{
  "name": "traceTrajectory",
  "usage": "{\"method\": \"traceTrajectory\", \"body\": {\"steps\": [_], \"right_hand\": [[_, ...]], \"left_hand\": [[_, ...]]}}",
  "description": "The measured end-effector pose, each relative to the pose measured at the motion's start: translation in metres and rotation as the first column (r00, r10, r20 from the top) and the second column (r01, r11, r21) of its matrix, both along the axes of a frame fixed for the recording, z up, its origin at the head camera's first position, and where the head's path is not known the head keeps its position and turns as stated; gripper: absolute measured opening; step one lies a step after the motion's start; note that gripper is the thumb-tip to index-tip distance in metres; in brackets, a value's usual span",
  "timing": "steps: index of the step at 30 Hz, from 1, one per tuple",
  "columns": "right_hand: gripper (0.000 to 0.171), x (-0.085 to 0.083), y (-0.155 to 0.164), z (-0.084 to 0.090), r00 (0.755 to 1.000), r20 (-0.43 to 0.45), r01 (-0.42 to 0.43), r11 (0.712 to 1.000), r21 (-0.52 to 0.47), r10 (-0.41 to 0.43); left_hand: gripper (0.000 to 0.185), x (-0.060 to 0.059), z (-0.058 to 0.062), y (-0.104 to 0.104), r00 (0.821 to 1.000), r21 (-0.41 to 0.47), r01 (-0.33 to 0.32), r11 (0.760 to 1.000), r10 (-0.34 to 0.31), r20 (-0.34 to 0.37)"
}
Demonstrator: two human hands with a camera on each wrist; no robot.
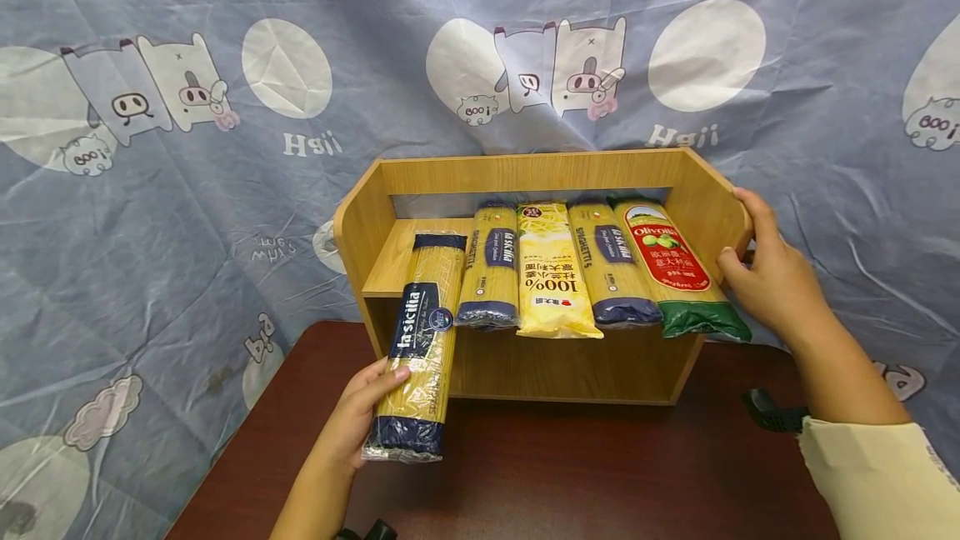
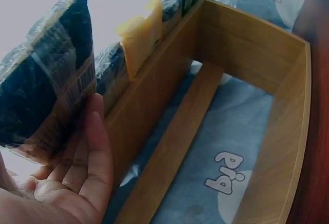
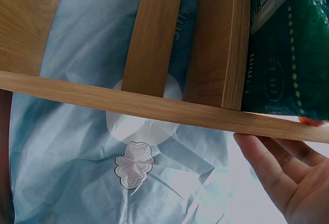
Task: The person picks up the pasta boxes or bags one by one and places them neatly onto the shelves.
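Note:
My left hand (image 1: 362,408) grips the lower part of a la sicilia spaghetti pack (image 1: 431,273), thumb across its front. The pack leans with its upper end over the left part of the wooden shelf (image 1: 540,173); its lower end sticks out in front. In the left wrist view, the fingers bend under the dark blue end of the spaghetti pack (image 2: 46,80). My right hand (image 1: 780,282) holds the shelf's right side panel (image 1: 705,207), fingers over its outer edge. In the right wrist view, the panel edge (image 3: 195,116) runs between fingertips on either side.
Beside the held pack, a second la sicilia pack (image 1: 487,273), a yellow pasta pack (image 1: 555,273), another la sicilia pack (image 1: 611,265) and a red-and-green Olivoila pack (image 1: 675,265) lie side by side, ends overhanging the board. A dark red table (image 1: 600,473) carries the shelf; patterned cloth (image 1: 375,23) hangs behind.

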State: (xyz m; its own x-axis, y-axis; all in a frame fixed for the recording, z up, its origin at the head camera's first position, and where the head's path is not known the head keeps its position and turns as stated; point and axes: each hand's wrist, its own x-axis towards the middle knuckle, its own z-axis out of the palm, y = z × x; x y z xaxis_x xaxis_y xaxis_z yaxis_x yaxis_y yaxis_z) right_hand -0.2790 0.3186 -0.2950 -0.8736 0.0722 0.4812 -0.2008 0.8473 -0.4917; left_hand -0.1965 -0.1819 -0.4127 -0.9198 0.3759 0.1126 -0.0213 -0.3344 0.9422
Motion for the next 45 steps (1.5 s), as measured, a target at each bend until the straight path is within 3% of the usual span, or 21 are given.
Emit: {"method": "traceTrajectory", "body": {"steps": [10, 26, 34, 45], "right_hand": [[0.077, 0.001, 0.002, -0.002, 1.0, 0.005, 0.001, 1.0, 0.005, -0.001], [0.078, 0.001, 0.001, -0.001, 1.0, -0.018, 0.002, 1.0, 0.01, -0.002], [0.078, 0.001, 0.001, -0.001, 1.0, -0.021, 0.001, 1.0, 0.008, -0.001], [0.078, 0.002, 0.0, 0.0, 1.0, -0.014, 0.001, 1.0, 0.006, -0.001]], "left_hand": [[0.026, -0.004, 0.009, 0.002, 0.999, -0.033, -0.03, 0.999, 0.031, 0.032], [0.031, -0.012, 0.024, 0.007, 0.996, -0.01, -0.077, 0.997, 0.077, 0.048], [0.041, -0.018, 0.029, 0.014, 0.972, -0.023, -0.204, 0.979, 0.206, 0.114], [0.057, -0.032, 0.036, 0.02, 0.95, -0.002, -0.271, 0.963, 0.267, 0.164]]}}
